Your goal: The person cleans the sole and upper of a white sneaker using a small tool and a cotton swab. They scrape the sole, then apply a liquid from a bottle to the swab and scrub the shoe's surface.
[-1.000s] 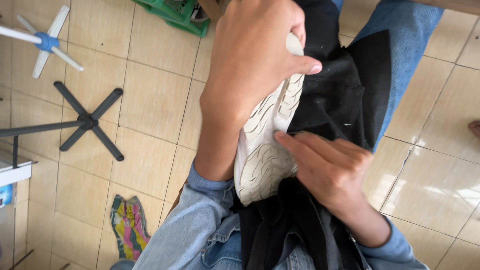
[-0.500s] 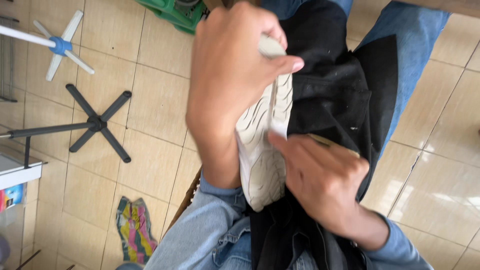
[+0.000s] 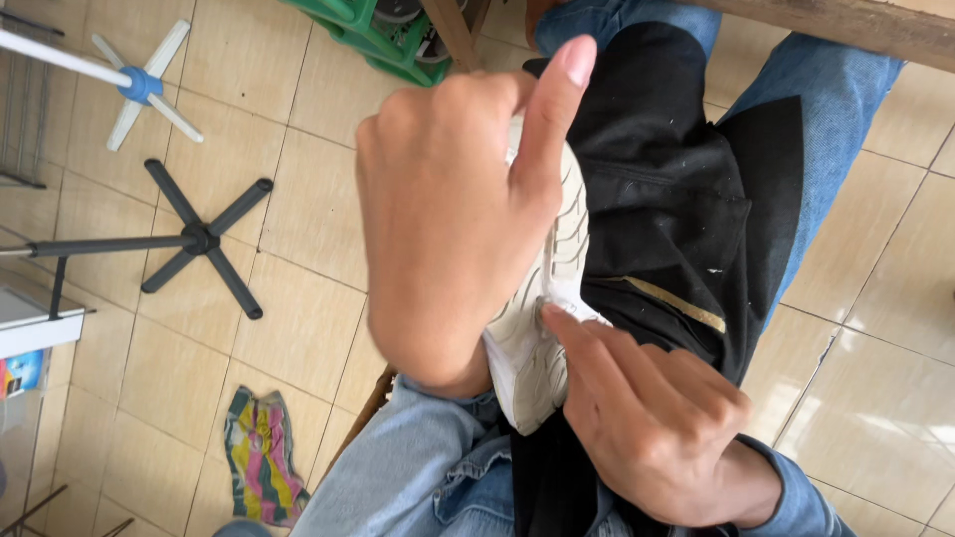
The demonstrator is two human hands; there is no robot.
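Two hands grip a white shoe sole (image 3: 542, 338) over black fabric (image 3: 676, 209): left hand (image 3: 453, 219) clenched around it, right hand (image 3: 652, 428) pinching its edge.

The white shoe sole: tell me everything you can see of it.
The white shoe sole looks like pale rubber, moulded with wavy grooves and small tread blocks. It faces the camera, lengthwise up the picture, over a black cloth on the person's lap. The left hand grips it from the side and hides much of it, thumb lying along the tread. The right hand presses a fingertip on its lower edge. The rest of the shoe is hidden.
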